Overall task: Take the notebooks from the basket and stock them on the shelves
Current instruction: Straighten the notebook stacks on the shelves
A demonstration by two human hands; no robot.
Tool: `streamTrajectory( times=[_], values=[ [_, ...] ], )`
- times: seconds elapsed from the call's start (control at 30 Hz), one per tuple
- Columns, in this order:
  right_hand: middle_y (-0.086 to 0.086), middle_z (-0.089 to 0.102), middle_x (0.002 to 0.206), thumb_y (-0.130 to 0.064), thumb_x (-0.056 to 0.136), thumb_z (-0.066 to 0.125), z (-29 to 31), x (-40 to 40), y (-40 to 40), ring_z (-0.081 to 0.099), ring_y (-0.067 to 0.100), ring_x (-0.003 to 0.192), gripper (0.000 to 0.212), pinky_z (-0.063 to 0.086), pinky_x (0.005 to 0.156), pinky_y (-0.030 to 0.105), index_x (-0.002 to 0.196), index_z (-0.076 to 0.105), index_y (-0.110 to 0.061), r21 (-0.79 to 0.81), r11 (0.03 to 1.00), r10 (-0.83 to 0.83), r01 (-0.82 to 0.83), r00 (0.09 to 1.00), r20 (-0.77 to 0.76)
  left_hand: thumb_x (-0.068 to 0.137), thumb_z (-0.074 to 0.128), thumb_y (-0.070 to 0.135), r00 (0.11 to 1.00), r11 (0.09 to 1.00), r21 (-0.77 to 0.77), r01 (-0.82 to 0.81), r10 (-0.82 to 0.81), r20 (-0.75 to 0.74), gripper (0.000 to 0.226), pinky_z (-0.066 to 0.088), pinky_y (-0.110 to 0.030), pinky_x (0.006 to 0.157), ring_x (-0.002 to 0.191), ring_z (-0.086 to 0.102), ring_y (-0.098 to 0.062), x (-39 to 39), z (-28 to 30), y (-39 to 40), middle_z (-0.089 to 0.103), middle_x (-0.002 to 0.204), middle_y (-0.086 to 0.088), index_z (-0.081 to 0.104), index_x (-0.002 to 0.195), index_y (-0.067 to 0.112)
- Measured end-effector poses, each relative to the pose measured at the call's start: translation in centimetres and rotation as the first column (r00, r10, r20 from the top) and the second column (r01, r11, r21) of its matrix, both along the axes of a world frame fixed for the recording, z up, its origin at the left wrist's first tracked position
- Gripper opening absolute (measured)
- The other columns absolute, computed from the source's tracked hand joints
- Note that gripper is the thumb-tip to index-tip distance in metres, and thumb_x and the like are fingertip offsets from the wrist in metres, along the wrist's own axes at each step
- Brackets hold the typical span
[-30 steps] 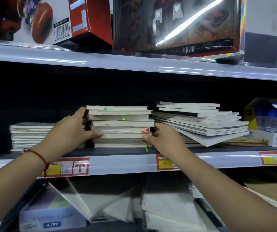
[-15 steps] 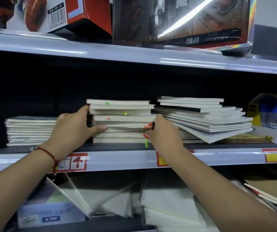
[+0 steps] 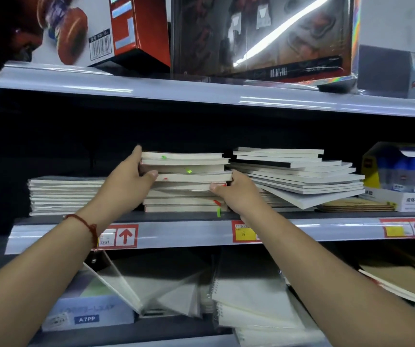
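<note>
Both hands clamp the middle stack [image 3: 186, 181]: your left hand [image 3: 128, 181] wraps its left side, thumb across the front, fingers up at the top corner; your right hand [image 3: 239, 194] grips the right side, thumb on the page edges. That stack sits at the shelf [image 3: 188, 229] front edge, mid-span, between the left pile [image 3: 63, 194] and the slumping right pile [image 3: 299, 176]. Red bracelet [image 3: 86, 226] on your left wrist.

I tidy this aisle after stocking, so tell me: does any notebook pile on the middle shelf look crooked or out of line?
Yes. The right-hand pile is fanned out, its lower books tilting and jutting past the shelf edge. The middle pile, gripped by the left hand and right hand, is slightly staggered. The left pile looks square.
</note>
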State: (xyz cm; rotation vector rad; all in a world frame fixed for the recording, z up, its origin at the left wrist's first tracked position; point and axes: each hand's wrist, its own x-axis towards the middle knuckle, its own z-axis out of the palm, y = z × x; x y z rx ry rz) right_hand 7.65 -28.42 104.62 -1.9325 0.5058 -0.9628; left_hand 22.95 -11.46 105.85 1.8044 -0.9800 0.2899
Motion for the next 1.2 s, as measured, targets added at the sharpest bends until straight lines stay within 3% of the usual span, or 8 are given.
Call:
streamTrajectory(
  times=[0.2,0.37,0.53,0.67,0.87,0.93,1.03,1.2],
  values=[
    [0.004,0.068,0.102,-0.023,0.098,0.061,-0.2,-0.2,-0.9,0.058,0.008,0.073,0.015,0.035,0.038,0.005,0.111,0.062,-0.016,-0.106,0.992,-0.077,0.075,0.997,-0.02,0.103,0.051,0.017,0.998,0.989,-0.143,-0.037,0.028,-0.063,0.073,0.035,-0.025,0.09,0.124,0.048,-0.016,-0.6,0.1,-1.1,0.049,0.139,0.004,0.006,0.16,0.024],
    [-0.003,0.068,0.118,-0.023,0.099,0.058,-0.6,0.3,-1.4,0.063,0.016,0.105,0.038,0.052,0.085,0.028,0.137,0.056,-0.022,-0.154,0.985,-0.087,0.081,0.996,-0.033,0.104,0.044,0.016,0.962,0.973,0.035,-0.227,0.218,0.166,0.068,0.046,-0.032,0.058,0.074,0.058,-0.019,-0.4,-0.7,-0.4,0.053,0.081,0.006,0.004,0.159,0.024],
    [0.001,0.058,0.138,-0.018,0.101,0.052,-0.6,0.5,-1.8,0.059,0.022,0.116,0.052,0.05,0.099,0.037,0.151,0.04,-0.026,-0.099,0.993,-0.066,0.061,0.997,-0.045,0.101,0.043,0.01,0.858,0.907,0.067,-0.416,0.367,0.359,0.066,0.029,-0.043,0.116,0.082,0.051,-0.019,0.9,-1.7,-0.8,0.056,0.068,0.001,0.009,0.158,0.011],
    [-0.009,0.066,0.107,-0.009,0.1,0.053,-0.3,0.4,-1.7,0.061,0.018,0.106,0.043,0.052,0.098,0.039,0.142,0.052,-0.02,-0.013,0.999,-0.044,0.044,0.999,0.005,0.1,0.043,0.007,0.855,0.911,0.069,-0.407,0.353,0.38,0.029,0.044,-0.04,0.086,0.067,0.053,-0.023,1.4,-1.5,-1.2,0.054,0.066,0.002,0.049,0.128,0.008],
    [-0.009,0.06,0.101,-0.005,0.098,0.051,0.3,-0.2,-0.5,0.057,0.011,0.091,0.042,0.048,0.071,0.023,0.135,0.049,-0.024,-0.028,0.999,-0.037,0.037,0.999,-0.018,0.103,0.04,0.021,0.973,0.975,0.077,-0.207,0.197,0.125,0.027,0.047,-0.034,0.073,0.082,0.058,-0.019,0.3,-0.1,-0.9,0.065,0.101,-0.004,0.051,0.128,0.019],
    [-0.006,0.058,0.121,-0.01,0.097,0.057,0.6,-0.4,-0.1,0.057,0.015,0.108,0.052,0.045,0.068,0.021,0.144,0.039,-0.019,0.083,0.996,0.03,-0.028,0.999,-0.02,0.102,0.047,0.027,0.996,0.997,-0.066,-0.048,0.042,-0.083,0.041,0.045,-0.026,0.073,0.09,0.058,-0.011,-0.6,0.5,-1.2,0.062,0.123,-0.003,0.042,0.143,0.021],
    [-0.001,0.029,0.159,-0.037,0.095,0.062,0.7,0.2,0.7,0.035,0.024,0.141,0.082,0.038,0.094,0.029,0.159,0.011,-0.025,0.213,0.973,0.078,-0.087,0.996,0.05,0.095,0.057,0.049,0.911,0.909,-0.413,0.065,-0.224,-0.348,0.08,0.03,-0.033,0.111,0.142,0.036,-0.018,-0.8,0.8,-2.0,0.029,0.161,0.004,0.016,0.159,0.024],
    [-0.003,0.027,0.16,-0.065,0.095,0.042,1.0,2.2,0.9,0.031,0.025,0.145,0.076,0.034,0.11,0.044,0.157,0.021,-0.027,0.354,0.933,-0.006,-0.07,0.978,0.209,0.093,0.037,0.071,0.852,0.875,-0.483,-0.021,-0.237,-0.467,0.08,0.032,-0.04,0.113,0.139,0.04,-0.023,-0.5,-0.1,-4.1,0.038,0.155,0.001,0.027,0.155,0.022]
  ],
)
